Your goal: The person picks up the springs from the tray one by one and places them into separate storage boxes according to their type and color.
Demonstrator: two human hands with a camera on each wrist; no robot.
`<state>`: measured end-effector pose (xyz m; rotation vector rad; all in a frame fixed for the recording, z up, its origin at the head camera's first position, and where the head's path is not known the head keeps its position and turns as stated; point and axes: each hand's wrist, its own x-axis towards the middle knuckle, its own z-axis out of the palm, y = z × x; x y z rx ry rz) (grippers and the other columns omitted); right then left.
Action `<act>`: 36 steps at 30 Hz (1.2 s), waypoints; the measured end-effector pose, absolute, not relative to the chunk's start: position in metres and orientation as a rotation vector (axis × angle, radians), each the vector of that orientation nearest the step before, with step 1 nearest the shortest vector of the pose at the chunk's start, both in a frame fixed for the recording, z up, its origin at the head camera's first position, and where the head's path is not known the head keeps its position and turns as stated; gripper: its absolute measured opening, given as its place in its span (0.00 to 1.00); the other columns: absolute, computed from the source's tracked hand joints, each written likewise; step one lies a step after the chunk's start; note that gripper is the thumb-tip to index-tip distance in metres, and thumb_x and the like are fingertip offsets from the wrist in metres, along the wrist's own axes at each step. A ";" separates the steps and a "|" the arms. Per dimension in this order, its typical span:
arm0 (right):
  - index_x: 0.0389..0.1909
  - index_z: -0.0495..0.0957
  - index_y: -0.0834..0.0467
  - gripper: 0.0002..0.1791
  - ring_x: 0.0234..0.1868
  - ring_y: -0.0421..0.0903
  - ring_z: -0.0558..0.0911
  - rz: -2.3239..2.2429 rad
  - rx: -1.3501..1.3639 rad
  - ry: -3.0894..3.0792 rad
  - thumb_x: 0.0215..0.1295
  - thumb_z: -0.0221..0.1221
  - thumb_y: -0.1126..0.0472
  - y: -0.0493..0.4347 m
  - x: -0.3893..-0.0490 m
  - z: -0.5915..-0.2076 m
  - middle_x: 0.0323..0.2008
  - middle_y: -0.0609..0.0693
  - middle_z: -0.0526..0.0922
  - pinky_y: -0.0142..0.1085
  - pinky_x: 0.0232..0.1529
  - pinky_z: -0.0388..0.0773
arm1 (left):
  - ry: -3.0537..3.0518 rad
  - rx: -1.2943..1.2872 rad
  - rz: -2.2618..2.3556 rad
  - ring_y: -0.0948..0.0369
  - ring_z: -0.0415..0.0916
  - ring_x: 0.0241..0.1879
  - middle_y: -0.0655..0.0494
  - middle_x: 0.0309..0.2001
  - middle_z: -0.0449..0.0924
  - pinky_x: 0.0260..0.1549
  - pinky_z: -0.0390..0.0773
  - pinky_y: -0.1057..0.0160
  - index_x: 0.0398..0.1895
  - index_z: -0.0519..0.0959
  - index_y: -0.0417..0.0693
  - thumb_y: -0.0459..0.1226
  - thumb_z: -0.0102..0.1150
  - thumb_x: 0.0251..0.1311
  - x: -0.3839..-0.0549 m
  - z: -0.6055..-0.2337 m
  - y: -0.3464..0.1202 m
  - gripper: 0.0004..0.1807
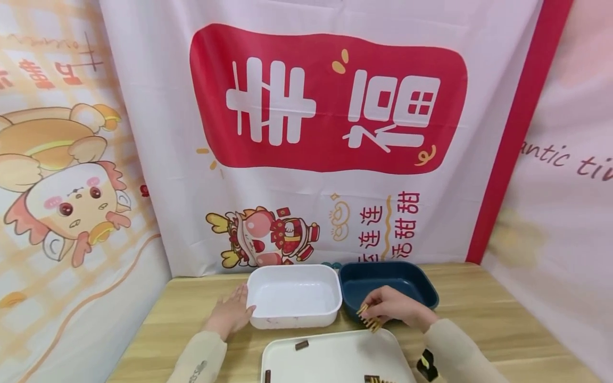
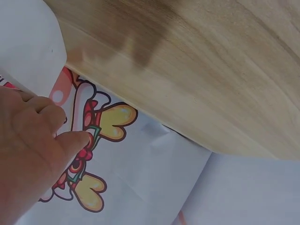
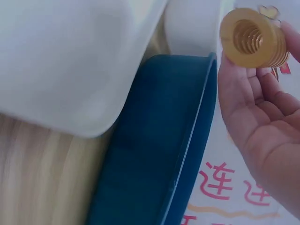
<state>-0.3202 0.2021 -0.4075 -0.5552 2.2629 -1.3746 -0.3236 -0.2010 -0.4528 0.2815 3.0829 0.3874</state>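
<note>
My right hand [image 1: 395, 306] pinches a yellow coil spring [image 3: 253, 40] between thumb and fingers. In the head view it holds the spring above the near rim of the dark blue basin [image 1: 421, 276], by the far edge of the white tray [image 1: 330, 356]. My left hand [image 1: 231, 313] rests against the left side of the white basin [image 1: 294, 321], fingers extended along its wall. In the left wrist view, the thumb stands apart from the other fingers, which lie at the basin's side [image 2: 30, 42].
On the tray lie small dark brown pieces [image 1: 301, 345] and another yellow spring [image 1: 383, 380], cut off by the frame's lower edge. Both basins stand side by side on the wooden table [image 1: 507, 330], against a printed cloth [image 1: 330, 181]. Cloths also hang at left and right.
</note>
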 end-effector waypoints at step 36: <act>0.51 0.62 0.75 0.27 0.28 0.49 0.80 -1.780 0.370 2.304 0.61 0.63 0.62 0.180 -0.393 -0.453 0.31 0.61 0.78 0.41 0.34 0.84 | 3.074 0.294 0.374 0.37 0.50 0.68 0.28 0.69 0.52 0.63 0.44 0.32 0.67 0.54 0.21 0.43 0.45 0.70 -0.321 -0.453 -0.201 0.35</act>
